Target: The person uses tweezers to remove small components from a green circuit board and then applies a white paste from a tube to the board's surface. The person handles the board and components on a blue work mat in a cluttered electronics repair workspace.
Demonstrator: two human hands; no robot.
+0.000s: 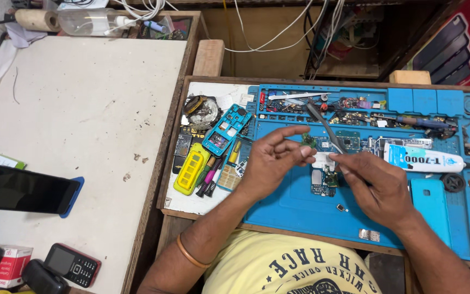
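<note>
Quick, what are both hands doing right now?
Left hand: pinching a small white part over the blue mat.
Right hand: holding tweezers.

White tabletop [82,109] with black smartphone [20,189], red keypad phone [73,264], small red-and-white box [9,265], blue repair mat [300,204] on wooden tray [164,163]

Head camera looks steeply down, close over the blue work mat [300,207].

Yellow printed tee [278,264] — orange bangle [189,253], left wrist.
</note>
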